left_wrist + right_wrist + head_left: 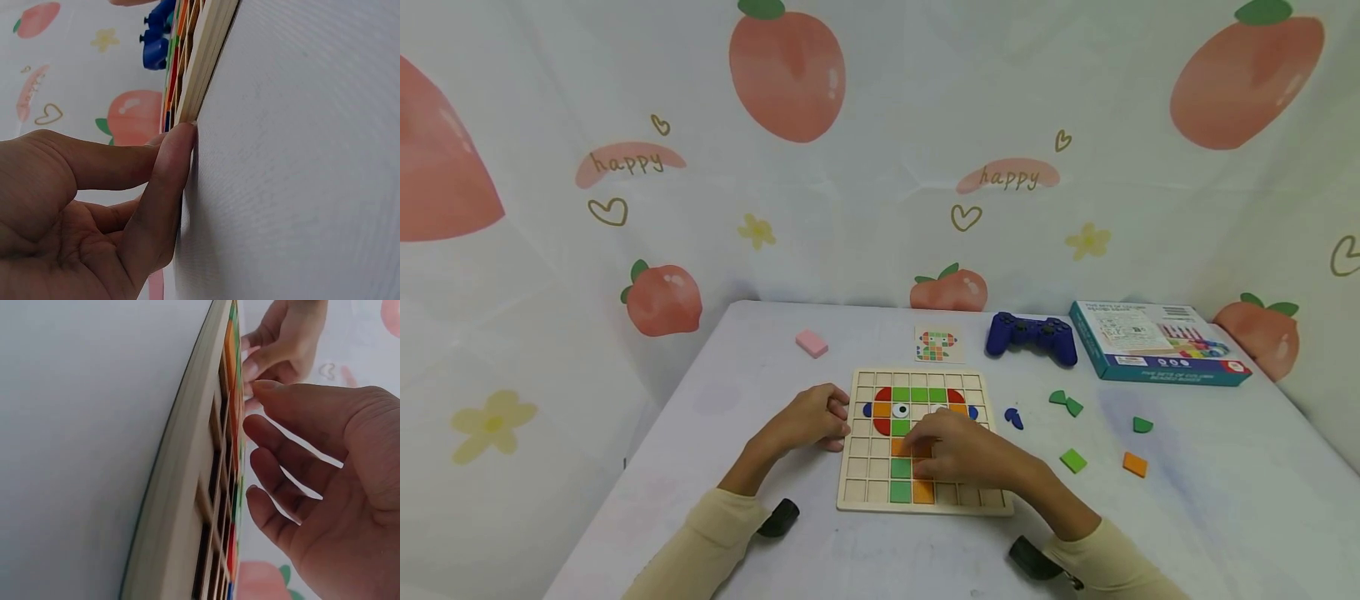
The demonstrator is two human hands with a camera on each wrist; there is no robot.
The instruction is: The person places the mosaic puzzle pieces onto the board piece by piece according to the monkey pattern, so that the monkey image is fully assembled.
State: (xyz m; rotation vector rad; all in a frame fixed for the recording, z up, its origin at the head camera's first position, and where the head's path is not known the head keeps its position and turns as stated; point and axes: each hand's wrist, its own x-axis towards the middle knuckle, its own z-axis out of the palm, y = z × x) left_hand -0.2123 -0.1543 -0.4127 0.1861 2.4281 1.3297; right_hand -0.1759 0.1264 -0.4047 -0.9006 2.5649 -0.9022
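A light wooden grid board (856,492) lies on the table, with a face pattern of red, green, orange and blue pieces in its upper rows. Below are orange tiles (922,493) and green tiles (900,469). My left hand (811,417) holds the board's left edge; in the left wrist view the thumb (177,150) touches its side. My right hand (962,450) is over the board's middle, hiding several cells. Its fingers bend loosely with the fingertips close to the tiles, and no piece shows between them in the right wrist view.
Behind the board lies a pattern card (937,357), with a blue game controller (1032,333) and a flat box (1157,342) to its right. Loose blue pieces (1014,417), green pieces (1142,425) and an orange square (1135,464) lie right. A pink block (812,343) is back left.
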